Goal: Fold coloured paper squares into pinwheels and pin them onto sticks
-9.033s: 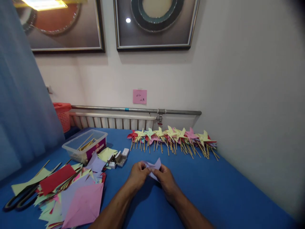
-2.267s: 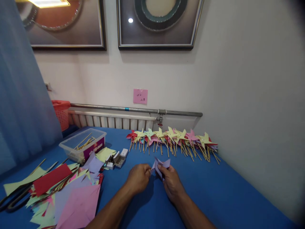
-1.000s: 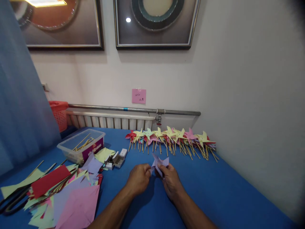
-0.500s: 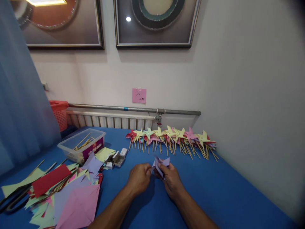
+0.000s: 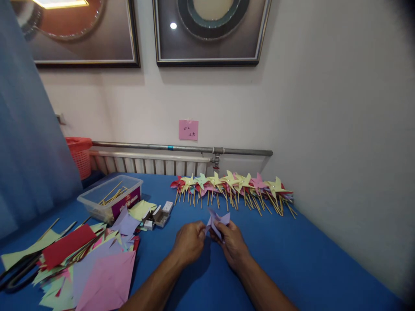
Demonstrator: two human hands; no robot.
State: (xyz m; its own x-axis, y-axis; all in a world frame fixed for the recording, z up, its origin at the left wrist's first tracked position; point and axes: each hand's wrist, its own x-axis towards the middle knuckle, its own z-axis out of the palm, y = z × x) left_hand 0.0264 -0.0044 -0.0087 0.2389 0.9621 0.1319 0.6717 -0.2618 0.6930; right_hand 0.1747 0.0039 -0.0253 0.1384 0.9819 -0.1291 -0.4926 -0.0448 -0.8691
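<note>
A small lilac paper pinwheel shape point(image 5: 217, 221) is held just above the blue table point(image 5: 292, 259) in front of me. My right hand point(image 5: 232, 246) is closed on it from below and behind. Curled into a loose fist, my left hand point(image 5: 189, 242) pinches the shape's left edge with its fingertips. The shape's points stick up between the two hands; its centre is hidden by my fingers.
A row of finished paper pinwheels on sticks point(image 5: 233, 190) lies along the far edge. A clear tub of sticks point(image 5: 110, 201), small open boxes point(image 5: 158, 214), a pile of coloured paper point(image 5: 90, 268) and scissors point(image 5: 16, 276) lie to the left. An orange basket point(image 5: 79, 155) stands by the radiator.
The lilac paper has gone from a flatter folded piece to a pinwheel form with raised points. Both hands have stayed close together at the same spot.
</note>
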